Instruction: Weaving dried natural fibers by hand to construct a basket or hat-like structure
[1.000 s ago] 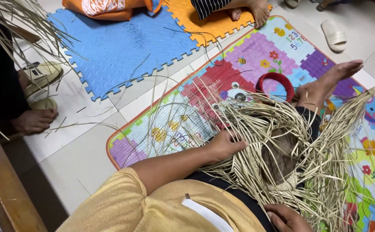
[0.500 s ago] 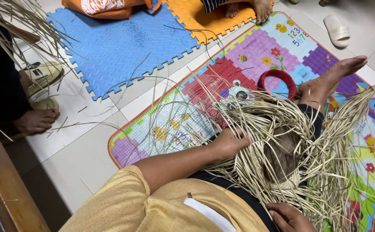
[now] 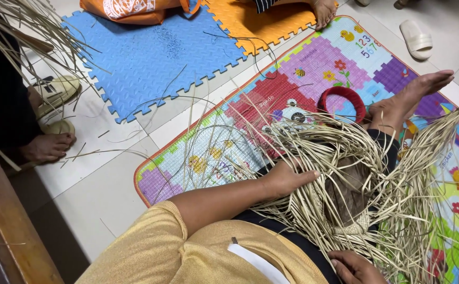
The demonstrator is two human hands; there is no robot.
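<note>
Left hand: the left hand (image 3: pixel 284 179) lay palm-down on the near-left side of the straw bundle (image 3: pixel 345 173), fingers spread and loosely curved over the strands, pressing rather than gripping.
Right hand: the right hand (image 3: pixel 353 267) showed only in part at the near edge, under the straw's fringe; whether it held any strand could not be told.
Work piece: the straw bundle sat in the person's lap, over the dark trousers, with a partly woven cup of strands (image 3: pixel 348 197) at its middle and loose ends fanning out to the far left and to the right.
Weight: judged very light; the long strips arched up on their own.
Stiffness: judged springy and thin, bending easily along the length but likely to crease or split if folded sharply.
Surface: looked dry and smooth, so single strips would probably slide between fingers.
Where to take hold: best judged at the woven middle, where the strands are locked together; loose ends would pull free.
Around it: a colourful play mat (image 3: pixel 213 152) lay under the legs, a red ring (image 3: pixel 342 98) just beyond the bundle beside the person's foot (image 3: pixel 405 100).
Further off: a blue foam tile (image 3: pixel 156 58) lay at the far left, and another person's foot (image 3: pixel 45 147) rested at the left edge.
</note>
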